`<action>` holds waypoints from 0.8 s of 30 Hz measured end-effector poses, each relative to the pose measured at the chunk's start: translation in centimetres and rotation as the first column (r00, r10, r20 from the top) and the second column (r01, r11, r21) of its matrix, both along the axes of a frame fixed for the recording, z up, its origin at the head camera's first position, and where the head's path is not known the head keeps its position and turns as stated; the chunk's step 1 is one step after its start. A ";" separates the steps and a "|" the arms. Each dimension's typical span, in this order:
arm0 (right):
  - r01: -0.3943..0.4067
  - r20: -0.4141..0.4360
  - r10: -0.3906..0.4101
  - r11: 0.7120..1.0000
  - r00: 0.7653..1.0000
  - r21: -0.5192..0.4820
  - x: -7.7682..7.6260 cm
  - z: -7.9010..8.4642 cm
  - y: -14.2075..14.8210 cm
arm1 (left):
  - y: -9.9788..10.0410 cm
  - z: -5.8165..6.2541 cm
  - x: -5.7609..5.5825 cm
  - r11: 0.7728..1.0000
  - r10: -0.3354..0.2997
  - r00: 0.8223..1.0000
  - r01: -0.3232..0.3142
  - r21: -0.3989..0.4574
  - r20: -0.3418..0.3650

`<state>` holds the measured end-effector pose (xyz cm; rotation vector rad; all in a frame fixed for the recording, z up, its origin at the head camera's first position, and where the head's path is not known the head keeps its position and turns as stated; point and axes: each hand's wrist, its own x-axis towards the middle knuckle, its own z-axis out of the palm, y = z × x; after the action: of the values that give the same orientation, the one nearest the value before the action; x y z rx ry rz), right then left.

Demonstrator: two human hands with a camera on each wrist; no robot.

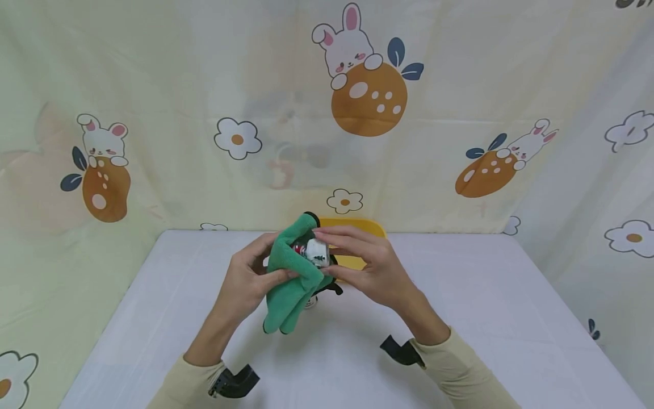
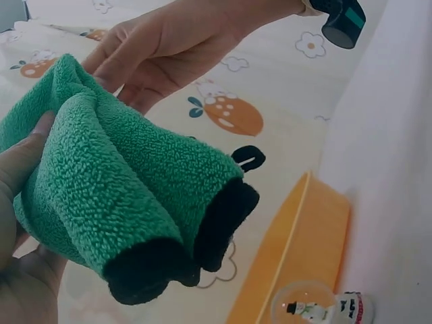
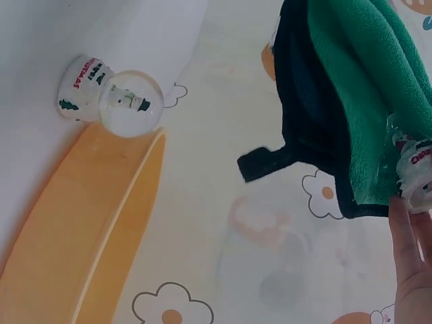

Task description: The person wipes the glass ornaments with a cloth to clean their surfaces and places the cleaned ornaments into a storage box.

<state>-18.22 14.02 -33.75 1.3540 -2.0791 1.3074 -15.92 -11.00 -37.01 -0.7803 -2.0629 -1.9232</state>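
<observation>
In the head view my left hand (image 1: pixel 244 281) grips a green towel with black edging (image 1: pixel 286 258), its thumb pressing the folds. The towel is wrapped around the glass end of a small Christmas snow globe (image 1: pixel 318 253). My right hand (image 1: pixel 375 261) pinches the white base of that globe between thumb and fingers. Seen from the right wrist, the held globe (image 3: pixel 417 172) lies against the towel's inner side, lettering on its base. A black loop (image 2: pixel 251 158) hangs from the towel's edge in the left wrist view.
Another snow globe (image 3: pixel 131 101) with a snowman inside stands on the white table (image 1: pixel 460 284), mostly hidden by the towel in the head view. Behind the hands is a yellow bin (image 1: pixel 375 227). A patterned curtain (image 1: pixel 179 85) hangs at the table's back.
</observation>
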 end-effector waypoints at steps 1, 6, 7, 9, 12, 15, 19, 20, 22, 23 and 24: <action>0.001 0.029 -0.001 1.000 1.000 -0.002 0.1 0.0 -0.1 | 0.0 0.0 0.0 1.000 -0.003 1.000 0.003 0.003 -0.013; 0.022 0.158 -0.020 1.000 0.987 -0.009 0.4 0.1 -0.2 | 0.1 0.0 0.0 1.000 -0.018 0.997 0.019 0.006 -0.073; 0.025 0.178 -0.023 1.000 0.984 -0.010 0.5 0.1 -0.2 | 0.1 -0.1 0.0 1.000 -0.017 0.996 0.017 0.003 -0.086; 0.040 0.209 -0.037 0.999 0.977 -0.009 0.5 0.2 -0.3 | 0.1 -0.1 0.0 1.000 -0.007 0.994 0.006 -0.006 -0.110; 0.064 0.251 -0.060 0.998 0.966 -0.005 0.6 0.3 -0.3 | 0.2 -0.2 0.1 0.999 0.014 0.988 -0.019 -0.027 -0.152; 0.086 0.294 -0.083 0.996 0.952 0.004 0.7 0.4 -0.3 | 0.3 -0.3 0.1 0.999 0.026 0.982 -0.034 -0.037 -0.188; 0.122 0.367 -0.119 0.992 0.922 0.016 0.8 0.5 -0.4 | 0.4 -0.3 0.1 0.998 0.037 0.976 -0.049 -0.049 -0.215; 0.132 0.385 -0.129 0.991 0.914 0.020 0.8 0.5 -0.4 | 0.4 -0.3 0.2 0.997 0.040 0.975 -0.054 -0.057 -0.220; 0.140 0.412 -0.141 0.990 0.900 0.033 0.7 0.5 -0.4 | 0.4 -0.2 0.2 0.995 0.046 0.974 -0.065 -0.076 -0.220; 0.136 0.420 -0.141 0.990 0.897 0.041 0.7 0.6 -0.4 | 0.3 -0.2 0.2 0.994 0.051 0.975 -0.071 -0.088 -0.218; 0.130 0.423 -0.139 0.990 0.895 0.051 0.7 0.6 -0.3 | 0.3 -0.2 0.2 0.992 0.054 0.975 -0.077 -0.096 -0.216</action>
<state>-17.53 13.68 -33.12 0.9689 -2.4216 1.6395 -15.72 -10.70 -37.21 -0.8871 -2.0424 -1.6309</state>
